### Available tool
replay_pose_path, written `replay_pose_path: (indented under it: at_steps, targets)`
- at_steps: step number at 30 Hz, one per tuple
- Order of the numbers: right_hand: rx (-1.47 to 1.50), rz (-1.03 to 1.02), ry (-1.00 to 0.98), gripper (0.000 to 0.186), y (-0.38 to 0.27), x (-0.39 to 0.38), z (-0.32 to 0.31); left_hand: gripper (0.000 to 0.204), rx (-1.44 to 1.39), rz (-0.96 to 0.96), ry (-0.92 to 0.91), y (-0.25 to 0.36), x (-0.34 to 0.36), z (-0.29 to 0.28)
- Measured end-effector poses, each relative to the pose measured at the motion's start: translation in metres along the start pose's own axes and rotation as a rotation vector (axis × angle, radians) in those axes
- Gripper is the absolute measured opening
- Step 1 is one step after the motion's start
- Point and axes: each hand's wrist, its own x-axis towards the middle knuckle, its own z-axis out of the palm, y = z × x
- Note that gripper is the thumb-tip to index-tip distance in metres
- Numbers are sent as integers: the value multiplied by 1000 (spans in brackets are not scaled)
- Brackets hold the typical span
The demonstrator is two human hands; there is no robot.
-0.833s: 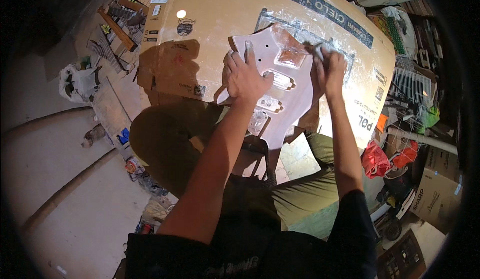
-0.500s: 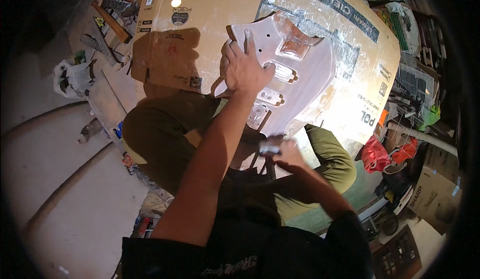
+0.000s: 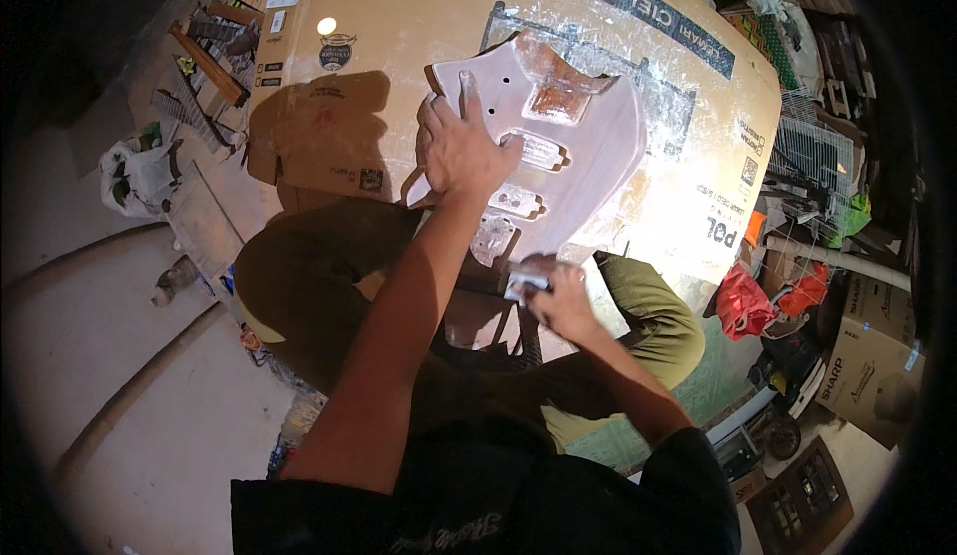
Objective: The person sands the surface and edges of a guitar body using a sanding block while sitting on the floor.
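A pale, unfinished electric guitar body (image 3: 588,171) with routed cavities and two small dark holes lies on a flattened cardboard box. On its left part my left hand (image 3: 461,151) rests with fingers spread, the thumb beside a pickup cavity and the outer fingers near the edge. My right hand (image 3: 564,306) is closed on a small, light grey-blue sanding block (image 3: 524,284) at the near end of the body. Blur softens that hand, and its fingers partly cover the block. Whether the block touches the wood I cannot tell.
The cardboard (image 3: 399,37) spreads under the body, dusty on its right side. Wood offcuts (image 3: 209,67) and a white plastic bag (image 3: 140,176) lie at left. A wire rack (image 3: 817,166), red bags (image 3: 743,301) and a carton (image 3: 869,361) stand at right. My folded legs flank the work.
My right hand has moved slightly up toward the body's near end with the block. My left hand keeps its place on the body. The whole view has shifted slightly.
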Motion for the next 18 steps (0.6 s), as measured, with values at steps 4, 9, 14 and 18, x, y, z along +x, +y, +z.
replay_pose_path:
  at_steps: [4, 9, 14, 18]
  targets:
    - [-282, 15, 375, 39, 74, 153, -117, 104, 19, 17, 33, 2, -2, -5]
    - [11, 29, 1095, 38, 133, 238, -264, 103, -15, 6, -113, 16, -1, -3]
    - [190, -178, 994, 35, 51, 142, -226, 105, -50, 117, 158, -9, -2, 10]
    - [550, 91, 920, 38, 47, 23, -156, 96, 173, 474, 109, 9, -4, 2]
